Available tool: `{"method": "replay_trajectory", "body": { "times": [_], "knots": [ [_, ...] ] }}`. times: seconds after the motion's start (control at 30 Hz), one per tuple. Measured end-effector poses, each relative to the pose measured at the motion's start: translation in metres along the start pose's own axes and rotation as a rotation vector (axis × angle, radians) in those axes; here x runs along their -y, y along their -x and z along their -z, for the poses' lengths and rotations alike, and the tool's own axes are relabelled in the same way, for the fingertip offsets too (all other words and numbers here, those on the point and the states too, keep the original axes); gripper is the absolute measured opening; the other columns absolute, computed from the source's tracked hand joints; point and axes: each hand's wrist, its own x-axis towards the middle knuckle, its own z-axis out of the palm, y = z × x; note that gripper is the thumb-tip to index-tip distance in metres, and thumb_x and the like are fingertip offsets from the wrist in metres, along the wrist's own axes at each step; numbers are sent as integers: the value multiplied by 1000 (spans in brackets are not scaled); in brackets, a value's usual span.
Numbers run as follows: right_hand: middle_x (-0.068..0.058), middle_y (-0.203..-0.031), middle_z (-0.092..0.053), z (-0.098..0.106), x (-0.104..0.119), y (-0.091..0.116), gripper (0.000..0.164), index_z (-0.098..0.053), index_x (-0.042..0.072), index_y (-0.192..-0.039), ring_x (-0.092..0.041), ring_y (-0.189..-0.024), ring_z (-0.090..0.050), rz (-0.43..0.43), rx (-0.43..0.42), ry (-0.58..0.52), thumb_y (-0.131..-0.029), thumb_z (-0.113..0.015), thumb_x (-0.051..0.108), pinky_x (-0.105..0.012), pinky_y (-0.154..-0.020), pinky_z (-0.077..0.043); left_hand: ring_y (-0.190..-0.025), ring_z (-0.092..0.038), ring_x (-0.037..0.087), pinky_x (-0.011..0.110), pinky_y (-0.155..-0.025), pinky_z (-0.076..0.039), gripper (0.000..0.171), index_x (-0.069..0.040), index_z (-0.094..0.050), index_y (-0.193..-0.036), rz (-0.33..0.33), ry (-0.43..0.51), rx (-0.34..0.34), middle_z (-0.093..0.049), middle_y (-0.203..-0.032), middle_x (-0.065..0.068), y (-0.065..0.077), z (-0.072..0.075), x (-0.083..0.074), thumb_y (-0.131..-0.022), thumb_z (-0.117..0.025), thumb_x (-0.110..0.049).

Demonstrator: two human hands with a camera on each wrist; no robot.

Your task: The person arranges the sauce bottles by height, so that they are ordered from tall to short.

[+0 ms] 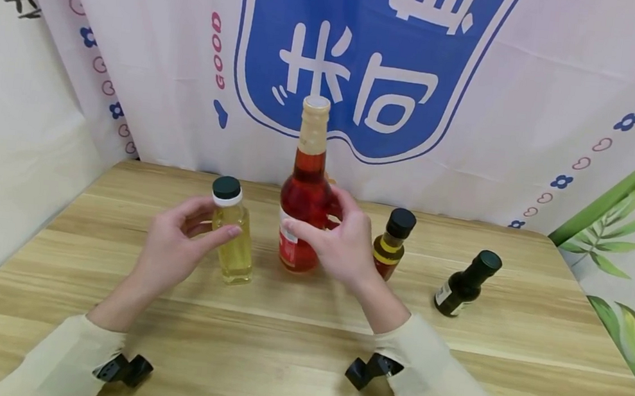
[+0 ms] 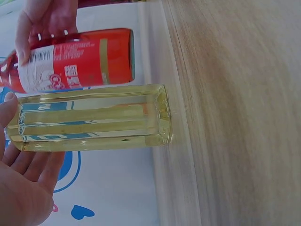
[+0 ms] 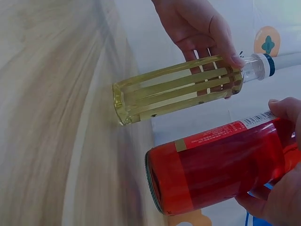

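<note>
My left hand grips a clear, squarish bottle of pale yellow liquid with a dark green cap, thumb in front and fingers behind. To its right, my right hand holds a tall glass bottle of red liquid with a gold-wrapped neck. Its thumb lies over the white and red label, while the other fingers are partly hidden behind the glass. Both bottles are upright and stand apart, side by side. In the right wrist view the yellow bottle shows its white collar. Whether the bases touch the wood is hard to tell.
Just right of my right hand stands a small black-capped bottle with a yellow band, partly covered. Farther right is a small dark bottle with a white label. A printed cloth hangs behind the wooden table.
</note>
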Motion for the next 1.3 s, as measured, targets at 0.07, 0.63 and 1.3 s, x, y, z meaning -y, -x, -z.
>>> {"method": "replay_trajectory", "body": {
  "times": [0.07, 0.63, 1.3],
  "knots": [
    [-1, -133, -71, -3, 1, -4, 67, -60, 19, -144, -20, -124, -66, 8, -9, 4, -85, -91, 30, -45, -105, -61, -119, -65, 1, 5, -95, -52, 46, -4, -67, -136, -4, 1, 0, -70, -139, 14, 0, 0, 0, -95, -82, -19],
    [1, -139, -67, -27, 10, -36, 68, -56, 23, -148, -21, -129, -63, -64, -6, -32, -89, -88, 33, -50, -108, -59, -111, -62, -13, 5, -94, -53, 45, -2, -68, -134, -16, 11, -6, -71, -136, 17, 1, 0, 0, -94, -83, -16],
    [0, -144, -65, -50, 5, -69, 72, -53, 26, -151, -23, -134, -61, -144, -30, -17, -89, -88, 37, -51, -110, -58, -113, -63, -10, 6, -95, -53, 46, -4, -69, -135, -17, -6, 4, -71, -137, 15, 0, 2, 1, -94, -83, -19]
  ]
}}
